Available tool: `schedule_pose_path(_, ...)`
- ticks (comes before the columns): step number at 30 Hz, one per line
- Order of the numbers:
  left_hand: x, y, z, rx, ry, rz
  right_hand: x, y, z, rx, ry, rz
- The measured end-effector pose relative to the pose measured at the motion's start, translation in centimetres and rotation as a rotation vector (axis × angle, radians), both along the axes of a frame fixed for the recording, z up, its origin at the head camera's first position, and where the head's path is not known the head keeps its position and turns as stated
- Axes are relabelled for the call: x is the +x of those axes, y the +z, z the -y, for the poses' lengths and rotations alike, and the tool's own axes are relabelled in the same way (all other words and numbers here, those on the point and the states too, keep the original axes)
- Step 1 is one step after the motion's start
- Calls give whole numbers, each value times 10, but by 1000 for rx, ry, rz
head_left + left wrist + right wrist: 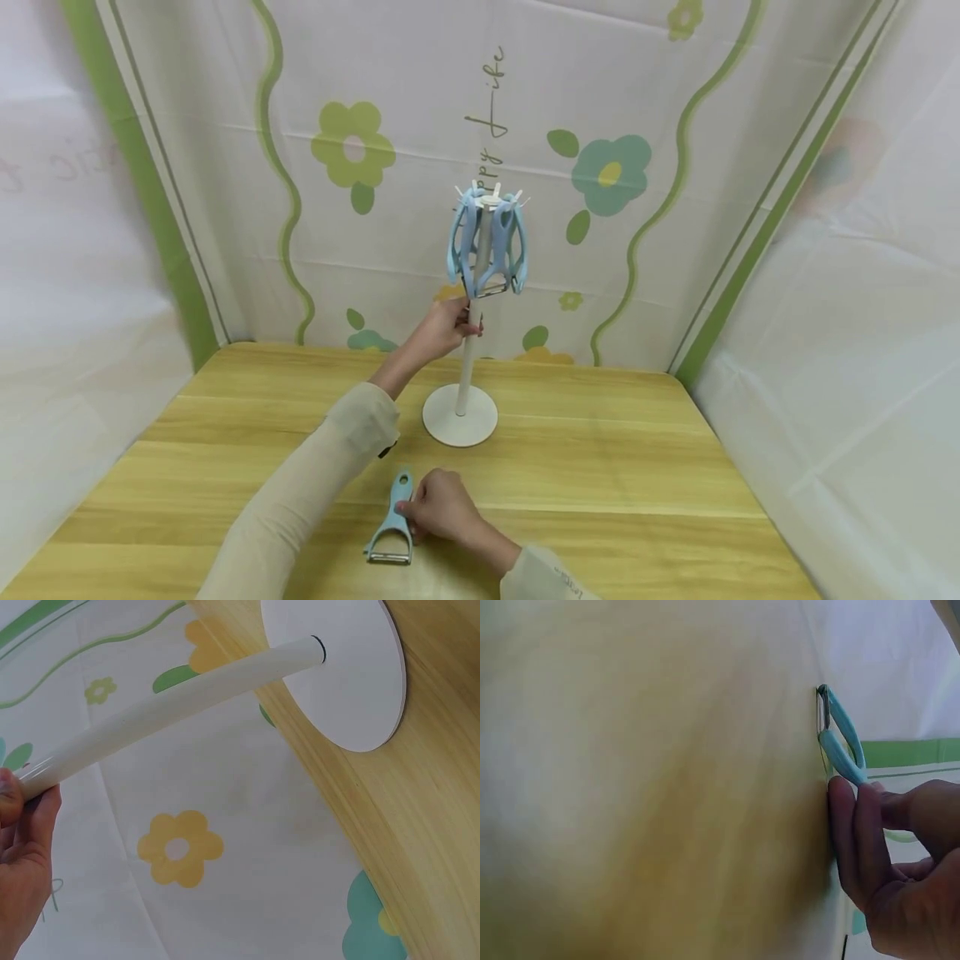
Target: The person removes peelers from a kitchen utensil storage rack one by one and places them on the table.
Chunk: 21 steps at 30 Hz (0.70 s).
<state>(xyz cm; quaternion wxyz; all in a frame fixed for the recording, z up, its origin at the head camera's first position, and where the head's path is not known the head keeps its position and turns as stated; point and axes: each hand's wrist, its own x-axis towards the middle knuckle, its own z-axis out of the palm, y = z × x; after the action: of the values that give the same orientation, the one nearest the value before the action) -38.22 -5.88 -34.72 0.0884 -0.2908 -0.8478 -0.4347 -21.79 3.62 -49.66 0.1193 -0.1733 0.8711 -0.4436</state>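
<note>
Loose peeler: a light-blue Y-shaped peeler (393, 522) with a hole in the handle end and a metal blade (390, 558) across its fork.
Its pose: handle end towards the stand, blade end towards the person; whether it rests fully on the wood-grain worktop (622, 475) cannot be told.
Its hold: pinched at the handle by the right hand (442, 507).
Stand: a white stand with a slim round pole (467, 367), a flat disc base (459, 431) on the worktop, and short white hooks (497, 192) radiating at the top.
Its hold: the left hand (442, 327) grips the pole below the hanging peelers.
Hanging peelers: several blue Y-shaped peelers (501, 242), lighter and deeper in shade, ringed around the pole top, blade ends down; they overlap, so the exact count is unclear.
</note>
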Motion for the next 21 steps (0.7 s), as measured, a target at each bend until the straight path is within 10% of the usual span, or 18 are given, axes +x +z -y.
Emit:
schedule_pose_path(8,-1,1,0,-22,1,19,-2,20,-12,200,65,-131)
schedule_pose_path(21,-1,-1,1,-19,-9,-10,-22,90,-43,-14,104,-216)
